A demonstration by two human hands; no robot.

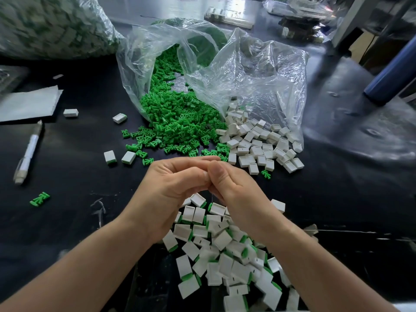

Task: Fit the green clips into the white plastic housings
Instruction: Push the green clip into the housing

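Head view | left hand [175, 183] and right hand [233, 190] curled, fingertips meeting, contents hidden | bare table [78, 167] left of them | green clips [180, 118] spill from bag [258, 70] beside white housings [258, 147], long axes every way

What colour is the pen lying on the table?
The pen is white, seen best in the head view.

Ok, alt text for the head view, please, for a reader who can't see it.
The left hand and right hand meet at the fingertips over a black table; what they hold is hidden. Beyond them, green clips and white housings spill from a clear bag; nearer the camera lies a heap of fitted housings.
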